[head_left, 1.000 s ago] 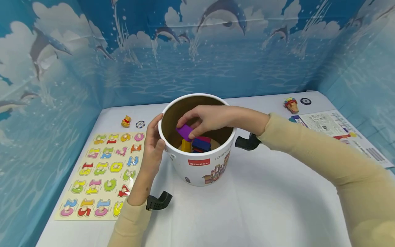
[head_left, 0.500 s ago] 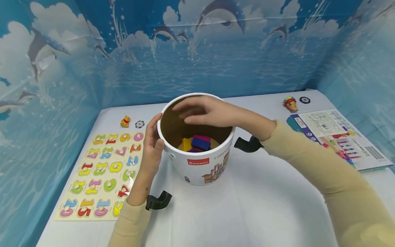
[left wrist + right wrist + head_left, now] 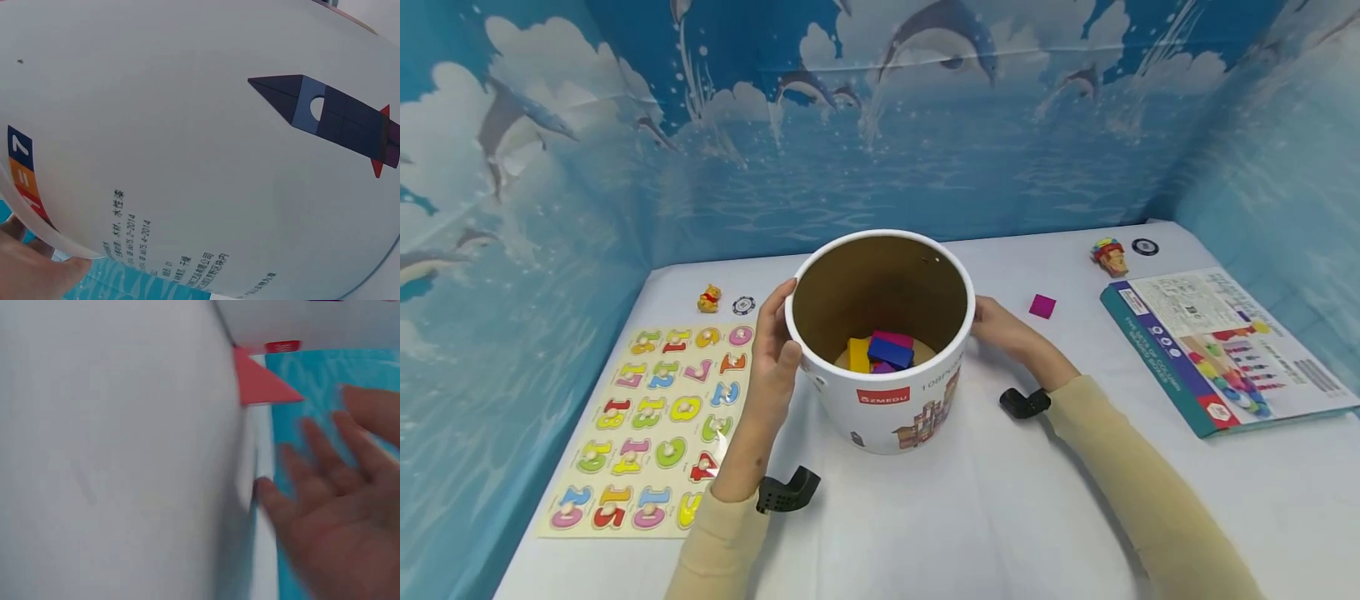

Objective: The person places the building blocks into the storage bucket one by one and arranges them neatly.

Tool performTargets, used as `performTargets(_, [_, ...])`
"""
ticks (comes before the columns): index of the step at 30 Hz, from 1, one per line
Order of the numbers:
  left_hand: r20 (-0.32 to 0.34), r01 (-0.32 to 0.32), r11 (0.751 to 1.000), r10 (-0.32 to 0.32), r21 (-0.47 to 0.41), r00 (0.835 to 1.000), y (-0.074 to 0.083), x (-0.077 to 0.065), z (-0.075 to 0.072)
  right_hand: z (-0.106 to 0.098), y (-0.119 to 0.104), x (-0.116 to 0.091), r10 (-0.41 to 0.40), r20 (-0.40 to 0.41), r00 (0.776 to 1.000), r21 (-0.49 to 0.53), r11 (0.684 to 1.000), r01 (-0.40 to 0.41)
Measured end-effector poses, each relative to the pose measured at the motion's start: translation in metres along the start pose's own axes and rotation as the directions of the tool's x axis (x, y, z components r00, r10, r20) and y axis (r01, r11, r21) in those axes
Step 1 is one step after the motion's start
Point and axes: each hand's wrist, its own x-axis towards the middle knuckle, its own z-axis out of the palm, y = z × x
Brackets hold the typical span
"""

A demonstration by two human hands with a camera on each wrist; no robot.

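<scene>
A white bucket (image 3: 880, 417) with printed pictures stands upright before me. Inside lie a yellow block (image 3: 858, 355), a blue block (image 3: 891, 351), a magenta block (image 3: 901, 338) and a purple block (image 3: 882, 367). My left hand (image 3: 772, 367) holds the bucket's left side at the rim, its thumb towards the front. On the other side, my right hand (image 3: 1000, 327) is at the outer wall, its fingertips hidden behind the bucket. The right wrist view shows the blurred right hand (image 3: 340, 506) with its fingers spread and nothing held.
Left lies a number puzzle board (image 3: 643, 429), below a bear figure (image 3: 709, 298) and a chip (image 3: 743, 306). Right are a magenta square (image 3: 1042, 306), a flat box (image 3: 1232, 350), a second figure (image 3: 1109, 257) and another chip (image 3: 1145, 247). A blue dolphin curtain (image 3: 880, 167) surrounds the table.
My right hand has let go of the purple block inside the bucket and moved out to its right side. The left hand stays at the rim.
</scene>
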Motion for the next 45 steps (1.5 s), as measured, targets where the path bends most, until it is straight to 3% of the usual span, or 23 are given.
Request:
performTargets(3, [0.002,-0.009,1.0,0.009,-0.002,1.0,0.002,0.002,0.001,0.006,0.018,-0.006,-0.041,0.093,0.995,-0.115,0.992,0.052])
performTargets(5, [-0.004,-0.013,1.0,0.013,0.014,1.0,0.004,0.003,0.001,0.009,0.023,-0.008,-0.091,0.105,0.99,-0.231,0.966,0.113])
performTargets(8, [-0.008,-0.015,1.0,0.015,0.021,1.0,0.005,0.004,0.0,0.015,0.023,-0.009,-0.149,0.064,0.987,-0.376,0.912,0.162])
performTargets(10, [-0.004,-0.013,1.0,0.013,0.02,1.0,0.005,0.004,-0.001,0.019,0.023,-0.009,-0.16,0.002,0.987,-0.442,0.885,0.145])
performTargets(15, [-0.002,-0.01,1.0,0.01,0.001,1.0,0.003,0.003,0.0,0.018,0.024,-0.01,-0.141,-0.084,0.986,-0.436,0.895,0.09])
performTargets(18, [0.001,-0.005,1.0,0.005,-0.006,1.0,0.002,0.002,0.001,0.011,0.023,-0.011,-0.111,-0.088,0.99,-0.337,0.938,0.075])
performTargets(21, [0.008,-0.001,1.0,0.001,-0.01,1.0,0.001,0.002,0.002,0.0,0.016,-0.016,-0.051,-0.119,0.992,-0.146,0.989,0.033])
performTargets(24, [0.008,0.005,1.0,-0.005,0.003,1.0,0.001,0.002,0.002,-0.011,-0.006,-0.026,0.03,-0.161,0.987,0.096,0.995,-0.015])
performTargets(27, [0.01,0.009,1.0,-0.01,0.009,1.0,0.001,0.002,0.001,-0.024,-0.039,-0.036,0.041,-0.182,0.982,0.338,0.941,0.024])
performTargets(30, [0.009,0.013,1.0,-0.013,0.015,1.0,0.001,0.002,0.001,-0.033,-0.079,-0.045,-0.059,-0.162,0.985,0.518,0.845,0.136])
performTargets(33, [0.007,0.014,1.0,-0.014,0.012,1.0,0.0,0.001,0.001,-0.035,-0.118,-0.051,-0.191,-0.111,0.975,0.602,0.768,0.219])
performTargets(36, [0.006,0.013,1.0,-0.013,0.007,1.0,0.0,0.001,0.001,-0.029,-0.149,-0.053,-0.287,-0.026,0.958,0.631,0.738,0.238])
performTargets(39, [0.004,0.011,1.0,-0.011,0.002,1.0,0.0,0.001,0.001,-0.017,-0.168,-0.049,-0.311,0.086,0.946,0.621,0.759,0.193])
performTargets(45, [-0.007,0.023,1.0,-0.023,0.01,1.0,0.0,-0.001,0.0,0.013,-0.187,-0.026,-0.205,0.261,0.943,0.421,0.903,0.08])
